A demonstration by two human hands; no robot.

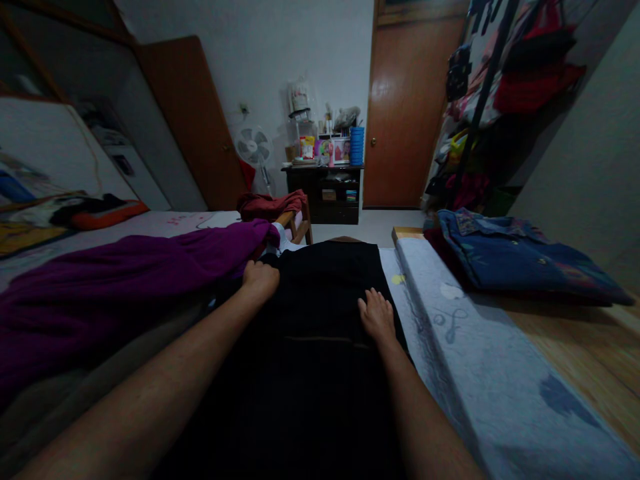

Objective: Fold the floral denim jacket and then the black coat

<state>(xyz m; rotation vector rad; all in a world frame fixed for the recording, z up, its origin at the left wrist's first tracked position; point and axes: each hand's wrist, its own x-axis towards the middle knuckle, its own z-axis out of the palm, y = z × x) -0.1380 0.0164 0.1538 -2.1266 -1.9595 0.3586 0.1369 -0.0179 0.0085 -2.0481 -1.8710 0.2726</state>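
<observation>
A black garment (pixel 320 287) is spread out in front of me, with a thin pale line across it; its kind is hard to tell in the dark. At its left edge, my left hand (pixel 261 280) is closed with curled fingers on the black cloth. My right hand (pixel 377 315) lies flat near the garment's right edge, fingers slightly apart. Close to my left hand is a purple cloth (pixel 150 267), heaped along the left side. Under the black garment, a pale printed sheet (pixel 395 273) shows at the right.
Folded blue patterned clothes (pixel 520 253) lie at the right beside a grey-white patterned cover (pixel 450 333). Further off are a reddish cloth (pixel 270 205) on a wooden frame, a standing fan (pixel 254 147), a dark cabinet (pixel 320 197) and a wooden door (pixel 397 113). Bags hang at the right (pixel 535 87).
</observation>
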